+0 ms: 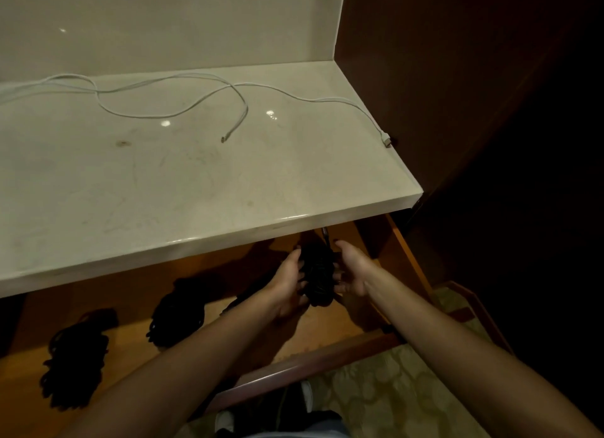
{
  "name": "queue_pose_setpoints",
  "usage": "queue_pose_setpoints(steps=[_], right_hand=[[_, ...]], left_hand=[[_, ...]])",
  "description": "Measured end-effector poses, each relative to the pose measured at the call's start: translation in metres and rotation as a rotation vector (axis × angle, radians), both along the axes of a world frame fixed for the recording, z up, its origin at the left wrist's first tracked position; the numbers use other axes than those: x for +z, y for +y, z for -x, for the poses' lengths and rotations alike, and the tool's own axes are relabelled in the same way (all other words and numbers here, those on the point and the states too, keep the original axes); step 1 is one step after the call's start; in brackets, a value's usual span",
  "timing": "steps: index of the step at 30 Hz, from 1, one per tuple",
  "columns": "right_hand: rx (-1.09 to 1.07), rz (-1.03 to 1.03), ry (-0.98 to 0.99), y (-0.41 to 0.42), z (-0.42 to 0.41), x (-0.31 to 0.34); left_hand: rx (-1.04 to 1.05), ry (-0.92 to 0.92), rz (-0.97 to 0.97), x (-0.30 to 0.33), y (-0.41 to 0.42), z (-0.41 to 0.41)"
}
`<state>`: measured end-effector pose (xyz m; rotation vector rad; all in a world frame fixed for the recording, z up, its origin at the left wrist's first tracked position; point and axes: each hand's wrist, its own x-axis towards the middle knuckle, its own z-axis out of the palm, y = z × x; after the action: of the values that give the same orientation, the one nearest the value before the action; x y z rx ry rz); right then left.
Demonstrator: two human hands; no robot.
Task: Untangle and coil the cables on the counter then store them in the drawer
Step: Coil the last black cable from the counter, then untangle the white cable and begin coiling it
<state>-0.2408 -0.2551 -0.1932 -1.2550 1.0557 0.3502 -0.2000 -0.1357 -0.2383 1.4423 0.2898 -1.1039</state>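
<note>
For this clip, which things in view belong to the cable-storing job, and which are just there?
Part of the job:
- black coiled cable held between left hand and right hand over the open drawer
- two black coils in the drawer
- white cable, loose on the counter

Just there:
- patterned carpet
- dark wood panel

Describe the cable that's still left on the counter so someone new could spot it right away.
Find the pale stone counter above the open wooden drawer. The white cable lies loose across its back. Unlike the black bundles below, it is thin, white and uncoiled.
</note>
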Motion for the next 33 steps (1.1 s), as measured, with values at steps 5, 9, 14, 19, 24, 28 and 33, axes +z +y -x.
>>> queue_pose_setpoints(steps=[5, 9, 14, 19, 24, 28, 33], right_hand=[[0.043, 0.038, 0.002, -0.004, 0.004, 0.000], [0.062, 0.102, -0.036, -0.006, 0.011, 0.003], [0.039, 0.159, -0.225, -0.002, 0.023, 0.018], [-0.020, 0.223, -0.490, 0.009, 0.023, 0.054], [-0.036, 0.241, -0.666, 0.022, 0.000, 0.091], [-0.047, 0.251, -0.739, 0.036, -0.030, 0.110], [-0.017, 0.319, -0.778, 0.050, -0.080, 0.123]], left_hand=[[-0.066, -0.070, -0.003, 0.008, -0.004, 0.002], [-0.180, -0.188, -0.058, 0.027, -0.002, 0.003], [-0.160, -0.272, -0.048, 0.052, 0.008, 0.004], [-0.119, -0.591, 0.048, 0.098, 0.023, 0.001], [-0.064, -0.827, 0.109, 0.144, 0.031, -0.020], [0.019, -0.891, 0.101, 0.164, 0.043, -0.050], [0.112, -0.932, 0.037, 0.174, 0.061, -0.096]])
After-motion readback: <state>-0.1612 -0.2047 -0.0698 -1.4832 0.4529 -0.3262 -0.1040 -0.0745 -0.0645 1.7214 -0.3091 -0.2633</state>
